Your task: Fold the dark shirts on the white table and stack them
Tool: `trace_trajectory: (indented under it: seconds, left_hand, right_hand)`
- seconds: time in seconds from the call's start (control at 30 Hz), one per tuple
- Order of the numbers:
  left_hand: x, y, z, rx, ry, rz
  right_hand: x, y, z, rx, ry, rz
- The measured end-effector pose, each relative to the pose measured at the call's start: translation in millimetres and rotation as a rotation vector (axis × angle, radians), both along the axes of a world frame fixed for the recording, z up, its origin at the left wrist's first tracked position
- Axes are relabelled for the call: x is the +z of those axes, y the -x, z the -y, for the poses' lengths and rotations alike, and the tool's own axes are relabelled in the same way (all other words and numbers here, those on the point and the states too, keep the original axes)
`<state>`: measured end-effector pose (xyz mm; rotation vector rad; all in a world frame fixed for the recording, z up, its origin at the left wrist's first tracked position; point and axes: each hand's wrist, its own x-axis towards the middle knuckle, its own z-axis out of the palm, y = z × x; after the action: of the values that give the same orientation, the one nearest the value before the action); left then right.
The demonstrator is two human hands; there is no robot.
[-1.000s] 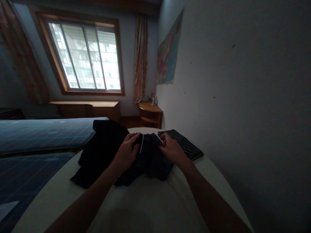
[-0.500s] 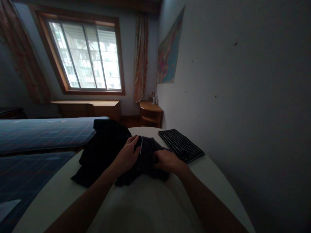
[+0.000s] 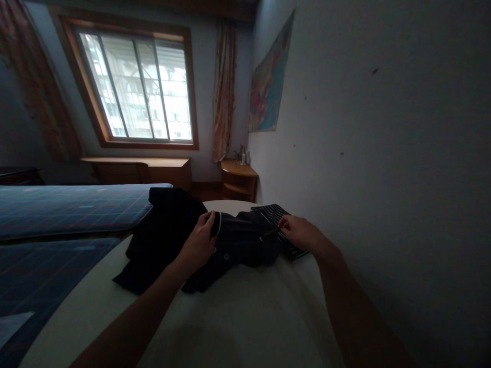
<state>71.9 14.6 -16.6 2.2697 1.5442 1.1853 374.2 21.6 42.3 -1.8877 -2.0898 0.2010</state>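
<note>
A dark garment with a pale trim line and small ring-like marks lies on the round white table; its exact kind is unclear in the dim light. My left hand grips it by the edge beside the pale trim. Pinched in the fingers of my right hand is the garment's right end, drawn out over the striped cloth. That folded black cloth with white stripes is partly covered by the garment and my right hand. Left of my left hand sits a heap of black clothing.
Blue plaid mattresses border the table on the left. A white wall runs along the right side. Behind stand a wooden corner shelf and a low desk under the window.
My right hand has moved right, pulling the garment's end out so that it stretches wider and overlaps the striped cloth. My left hand has shifted slightly left, still on the trim edge.
</note>
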Motion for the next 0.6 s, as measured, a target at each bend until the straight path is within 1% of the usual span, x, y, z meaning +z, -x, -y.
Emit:
trace_trajectory:
  seconds: [0.07,0.1,0.17,0.27,0.4,0.5,0.53,0.6]
  left_hand:
    - [-1.3,-4,2,-0.041,0.006,-0.015]
    - [-1.5,-6,3,-0.061,0.009,-0.02]
    - [-0.7,-8,5,-0.104,0.017,-0.023]
    - [3.7,-9,7,-0.171,0.019,-0.015]
    - [11.4,-10,13,-0.258,-0.002,-0.011]
    - [15.9,-12,16,-0.264,-0.016,-0.009]
    - [17.0,-12,16,-0.251,-0.019,-0.007]
    - [18.1,-11,16,-0.221,-0.023,-0.004]
  right_hand:
    - [-2.1,7,0,-0.087,-0.012,0.08]
    - [-2.6,12,0,-0.088,-0.032,0.082]
    - [-3.1,27,3,-0.026,-0.075,0.036]
    - [-6.9,53,9,0.062,-0.082,-0.009]
    - [-23.3,80,17,0.105,-0.058,0.083]
    - [-34.2,84,15,0.11,-0.04,0.184]
    - [-35.0,82,13,0.119,-0.029,0.175]
    - [-31.0,75,7,0.142,-0.018,0.065]
